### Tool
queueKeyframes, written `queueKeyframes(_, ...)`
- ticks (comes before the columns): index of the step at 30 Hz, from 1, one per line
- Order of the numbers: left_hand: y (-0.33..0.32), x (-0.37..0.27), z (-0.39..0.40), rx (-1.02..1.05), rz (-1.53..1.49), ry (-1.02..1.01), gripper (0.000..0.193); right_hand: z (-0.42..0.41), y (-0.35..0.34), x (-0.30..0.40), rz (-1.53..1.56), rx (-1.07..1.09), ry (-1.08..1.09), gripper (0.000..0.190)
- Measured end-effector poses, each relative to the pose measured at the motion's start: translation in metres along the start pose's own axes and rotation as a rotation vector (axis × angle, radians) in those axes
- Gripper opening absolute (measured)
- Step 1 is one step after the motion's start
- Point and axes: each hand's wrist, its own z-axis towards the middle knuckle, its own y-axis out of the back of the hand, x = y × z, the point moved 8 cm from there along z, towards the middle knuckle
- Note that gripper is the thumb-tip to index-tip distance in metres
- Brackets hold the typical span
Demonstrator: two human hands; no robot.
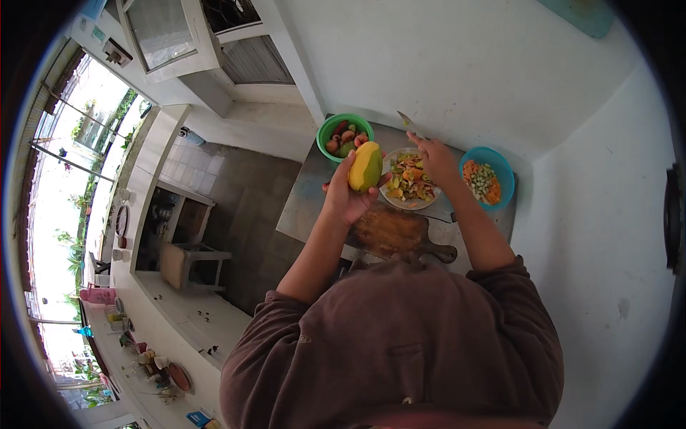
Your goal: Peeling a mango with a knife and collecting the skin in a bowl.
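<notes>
My left hand (pixel 344 195) holds up a partly peeled mango (pixel 365 167), yellow flesh on one side and green skin on the other. In my right hand (pixel 438 161) is a knife (pixel 410 123), its blade pointing away towards the wall, with a scrap of peel on it. Beneath and between my hands a plate (pixel 394 201) is heaped with fruit peelings (pixel 411 177). A green bowl (pixel 328 154) of whole fruits (pixel 347 137) stands just beyond my left hand. To the right of my right forearm sits a blue bowl (pixel 506 169) of diced orange and pale green pieces (pixel 484 181).
A wooden cutting board (pixel 394 228) with a handle lies near my body on the metal-topped table (pixel 300 201). A thin dark-handled utensil (pixel 437 217) rests beyond it. White walls (pixel 455 64) border the table at the back and right. A chair (pixel 185 265) stands to the left.
</notes>
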Motion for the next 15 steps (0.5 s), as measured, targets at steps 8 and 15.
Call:
queueKeyframes(8,0.009,-0.016,-0.017,-0.292,0.272,-0.222,0.048,0.006,-0.007,0.006,0.094,0.142,-0.035,0.047)
queueKeyframes(15,0.026,-0.024,0.010,-0.121,-0.007,-0.102,0.047,-0.007,0.000,0.009,0.311,0.325,-0.293,0.048)
